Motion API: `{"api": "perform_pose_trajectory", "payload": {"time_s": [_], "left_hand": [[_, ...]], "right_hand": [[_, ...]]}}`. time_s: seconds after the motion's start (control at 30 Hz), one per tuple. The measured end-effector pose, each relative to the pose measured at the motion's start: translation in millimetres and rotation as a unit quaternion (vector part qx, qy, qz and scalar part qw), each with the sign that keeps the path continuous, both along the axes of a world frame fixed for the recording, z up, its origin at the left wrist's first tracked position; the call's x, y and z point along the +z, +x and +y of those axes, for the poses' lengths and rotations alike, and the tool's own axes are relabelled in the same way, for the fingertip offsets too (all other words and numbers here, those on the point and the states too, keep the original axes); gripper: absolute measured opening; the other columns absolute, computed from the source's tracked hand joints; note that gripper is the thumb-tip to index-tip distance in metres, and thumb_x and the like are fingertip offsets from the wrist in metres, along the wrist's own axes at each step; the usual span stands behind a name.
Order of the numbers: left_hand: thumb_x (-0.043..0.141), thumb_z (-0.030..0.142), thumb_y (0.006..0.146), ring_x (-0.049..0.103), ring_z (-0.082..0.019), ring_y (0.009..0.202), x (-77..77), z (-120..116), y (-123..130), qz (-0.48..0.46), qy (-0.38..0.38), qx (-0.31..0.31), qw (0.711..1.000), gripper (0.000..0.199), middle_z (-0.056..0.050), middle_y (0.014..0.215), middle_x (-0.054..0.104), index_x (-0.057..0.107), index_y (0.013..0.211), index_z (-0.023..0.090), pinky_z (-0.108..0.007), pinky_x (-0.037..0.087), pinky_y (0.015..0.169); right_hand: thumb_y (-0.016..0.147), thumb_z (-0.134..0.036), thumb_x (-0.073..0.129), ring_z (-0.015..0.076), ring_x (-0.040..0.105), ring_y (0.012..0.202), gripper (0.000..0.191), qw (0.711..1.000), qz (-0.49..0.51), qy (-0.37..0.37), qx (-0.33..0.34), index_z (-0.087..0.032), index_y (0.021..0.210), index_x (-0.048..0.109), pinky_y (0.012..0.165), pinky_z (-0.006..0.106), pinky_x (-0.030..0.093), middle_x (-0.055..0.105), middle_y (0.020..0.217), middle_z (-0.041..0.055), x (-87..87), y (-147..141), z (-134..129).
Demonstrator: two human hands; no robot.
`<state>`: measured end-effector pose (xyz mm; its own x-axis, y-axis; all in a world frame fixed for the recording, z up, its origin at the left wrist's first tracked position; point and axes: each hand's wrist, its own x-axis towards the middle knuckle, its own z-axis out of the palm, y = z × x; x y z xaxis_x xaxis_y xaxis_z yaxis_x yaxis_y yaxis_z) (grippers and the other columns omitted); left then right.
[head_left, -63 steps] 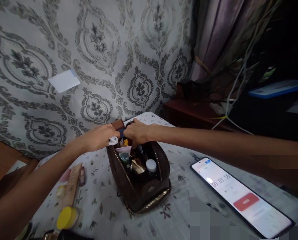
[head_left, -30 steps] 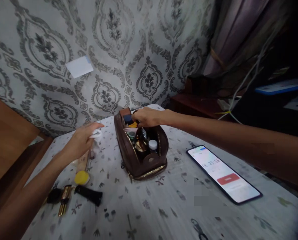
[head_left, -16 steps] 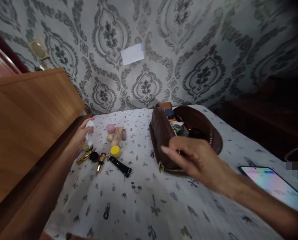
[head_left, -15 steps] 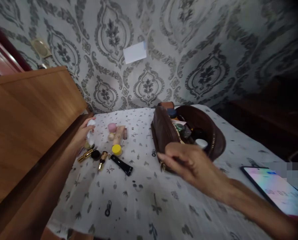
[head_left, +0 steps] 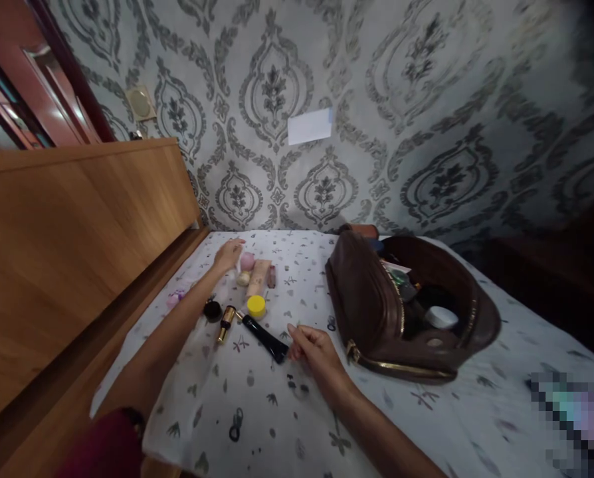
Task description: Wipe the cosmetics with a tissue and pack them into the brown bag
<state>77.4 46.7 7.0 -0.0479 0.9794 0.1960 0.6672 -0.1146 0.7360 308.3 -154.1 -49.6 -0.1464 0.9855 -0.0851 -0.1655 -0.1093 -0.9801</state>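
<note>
My left hand is at the far left of the cloth, fingers stretched out beside a pink makeup sponge. A pale patch shows under its fingertips; I cannot make out what it is. My right hand has curled fingers with nothing visible in them, close to the end of a black tube; contact is unclear. Near the tube lie a yellow-lidded jar, a gold and black small bottle and a round black item. Behind them are a beige tube and a small cream-coloured item.
On the right, an open brown cosmetic bag holds several items, including a white-lidded jar. A phone, partly blurred, lies at the right. A wooden panel borders the left side, and a patterned wall stands behind.
My right hand has left the bag's edge and moved left to the black tube. My left hand, earlier gripping something white, has moved nearer the sponge with fingers extended. The view has shifted left.
</note>
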Motion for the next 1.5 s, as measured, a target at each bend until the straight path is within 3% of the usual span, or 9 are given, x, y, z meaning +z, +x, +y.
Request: {"api": "perform_pose_trajectory", "payload": {"time_s": [0.23, 0.4, 0.53, 0.63, 0.7, 0.87, 1.03, 1.2, 1.5], "left_hand": [[0.06, 0.035, 0.094, 0.062, -0.023, 0.107, -25.4, 14.6, 22.2, 0.099, -0.036, -0.052, 0.993, 0.034, -0.01, 0.126, 0.06, 0.058, 0.123, 0.017, -0.045, 0.054, 0.09], [0.052, 0.03, 0.096, 0.063, -0.019, 0.094, 1.4, 0.5, 20.0, 0.033, 0.033, -0.037, 0.998, 0.027, -0.008, 0.111, 0.064, 0.058, 0.118, 0.016, -0.036, 0.055, 0.079], [0.039, 0.028, 0.092, 0.059, -0.017, 0.075, 26.0, -52.6, 36.7, -0.037, 0.104, -0.062, 0.992, 0.029, -0.002, 0.091, 0.062, 0.054, 0.115, 0.018, -0.027, 0.05, 0.063], [0.045, 0.033, 0.087, 0.057, -0.016, 0.077, 23.9, -114.1, 61.0, -0.061, 0.12, -0.128, 0.983, 0.024, 0.0, 0.09, 0.061, 0.056, 0.105, 0.022, -0.026, 0.049, 0.068], [0.047, 0.034, 0.086, 0.057, -0.019, 0.085, 14.3, -152.1, 76.7, -0.073, 0.135, -0.211, 0.965, 0.023, -0.002, 0.096, 0.061, 0.057, 0.103, 0.022, -0.03, 0.049, 0.077], [0.043, 0.027, 0.085, 0.055, -0.022, 0.098, -8.6, -200.5, 98.0, -0.038, 0.178, -0.247, 0.952, 0.017, -0.006, 0.098, 0.058, 0.057, 0.094, 0.022, -0.035, 0.045, 0.09], [0.04, 0.026, 0.087, 0.056, -0.019, 0.08, -9.3, -205.6, 100.7, -0.079, 0.135, -0.228, 0.961, 0.019, -0.002, 0.084, 0.059, 0.057, 0.091, 0.022, -0.031, 0.046, 0.076], [0.042, 0.033, 0.09, 0.059, -0.017, 0.069, -13.0, -199.6, 96.1, -0.216, 0.057, -0.116, 0.968, 0.022, 0.001, 0.074, 0.063, 0.056, 0.103, 0.023, -0.028, 0.047, 0.067], [0.055, 0.049, 0.087, 0.066, -0.02, 0.086, -37.7, -192.3, 97.1, -0.452, -0.106, -0.146, 0.873, 0.042, -0.007, 0.094, 0.07, 0.067, 0.108, 0.016, -0.029, 0.051, 0.074]], "right_hand": [[0.072, -0.074, 0.062, 0.0152, 0.049, 0.052, 0.06, 0.998, -0.041, 0.047, 0.022, -0.021, 0.046, 0.049, 0.06, 0.03, 0.039, 0.052, 0.048, 0.0001, -15.1, 4.8, -2.9], [0.073, -0.069, 0.066, 0.0144, 0.051, 0.053, 0.057, 0.999, -0.009, 0.037, 0.013, -0.02, 0.048, 0.051, 0.061, 0.029, 0.041, 0.053, 0.05, -0.0002, -14.6, 9.1, -2.1], [0.07, -0.061, 0.074, 0.0156, 0.059, 0.064, 0.044, 0.994, 0.111, -0.009, 0.015, -0.019, 0.081, 0.067, 0.06, 0.027, 0.045, 0.064, 0.071, 0.0021, -1.1, 10.4, -3.8], [0.069, -0.059, 0.076, 0.0181, 0.066, 0.077, 0.057, 0.983, 0.175, -0.029, 0.036, -0.023, 0.113, 0.065, 0.061, 0.027, 0.049, 0.068, 0.098, 0.0069, 13.8, 6.5, -8.8], [0.071, -0.059, 0.075, 0.0188, 0.066, 0.082, 0.057, 0.982, 0.18, -0.014, 0.049, -0.023, 0.114, 0.064, 0.062, 0.027, 0.05, 0.066, 0.105, 0.0083, 20.9, 4.0, -12.9], [0.069, -0.058, 0.075, 0.0156, 0.058, 0.074, 0.049, 0.993, 0.101, 0.044, 0.03, -0.019, 0.097, 0.067, 0.055, 0.023, 0.048, 0.065, 0.089, 0.0029, 16.6, 6.9, -21.3], [0.066, -0.049, 0.08, 0.0128, 0.056, 0.071, 0.045, 0.994, 0.083, 0.07, -0.001, -0.019, 0.095, 0.065, 0.056, 0.022, 0.049, 0.063, 0.091, 0.0012, 5.4, 11.3, -25.7], [0.062, -0.039, 0.085, 0.0147, 0.063, 0.08, 0.055, 0.993, 0.084, 0.058, 0.052, -0.021, 0.109, 0.062, 0.068, 0.026, 0.051, 0.064, 0.103, 0.0027, 7.4, 11.6, -29.5], [0.06, -0.036, 0.089, 0.0182, 0.061, 0.094, 0.063, 0.981, 0.025, 0.194, 0.006, -0.024, 0.113, 0.058, 0.08, 0.031, 0.05, 0.063, 0.111, 0.005, -1.8, 9.7, -26.8]]}}
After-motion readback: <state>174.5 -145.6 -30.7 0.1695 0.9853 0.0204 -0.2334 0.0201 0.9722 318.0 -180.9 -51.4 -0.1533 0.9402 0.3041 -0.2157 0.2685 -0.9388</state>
